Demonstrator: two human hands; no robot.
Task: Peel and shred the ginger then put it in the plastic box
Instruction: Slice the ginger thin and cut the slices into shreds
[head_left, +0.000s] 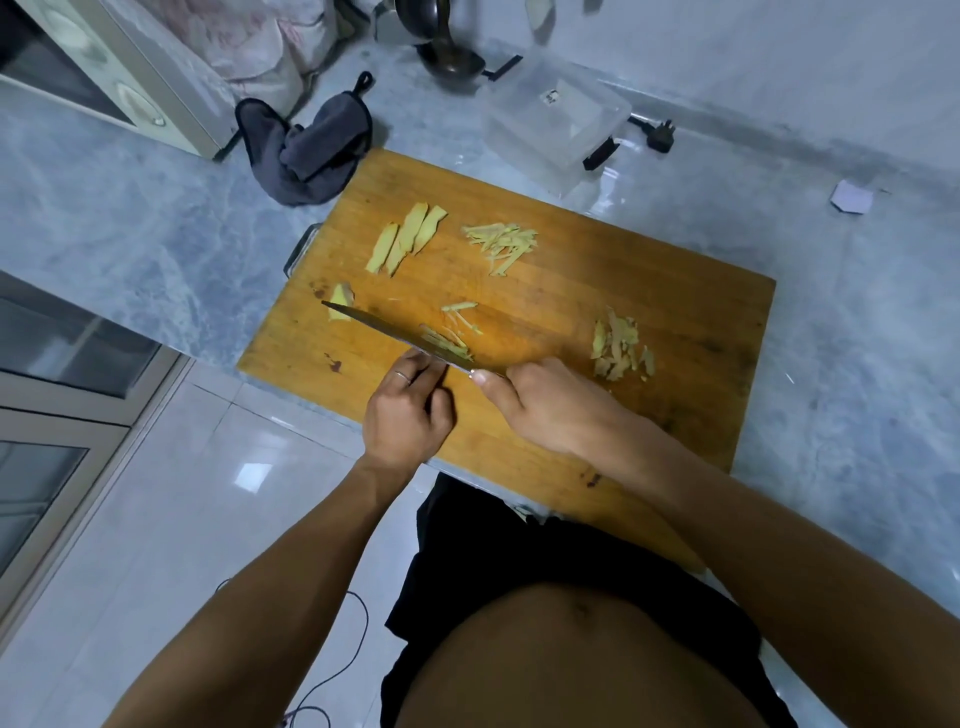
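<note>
On the wooden cutting board (649, 291) lie several ginger slices (408, 236), a heap of ginger shreds (501, 244), a small ginger chunk (343, 299) and a pile of peelings (621, 345). My right hand (550, 402) grips the handle of a knife (395, 332), whose blade stands edge-down across the board's near left part. Ginger strips (452, 338) lie at the blade. My left hand (408, 410) touches the blade's near side with its fingertips, right by those strips. The clear plastic box (558, 122) stands beyond the board, with nothing visible inside.
A grey cloth (311, 148) lies left of the board's far corner. A dark ladle (449, 62) and a black plug (660, 136) sit near the wall. A white appliance (104, 78) stands far left. The board's near edge overhangs the grey counter (857, 338).
</note>
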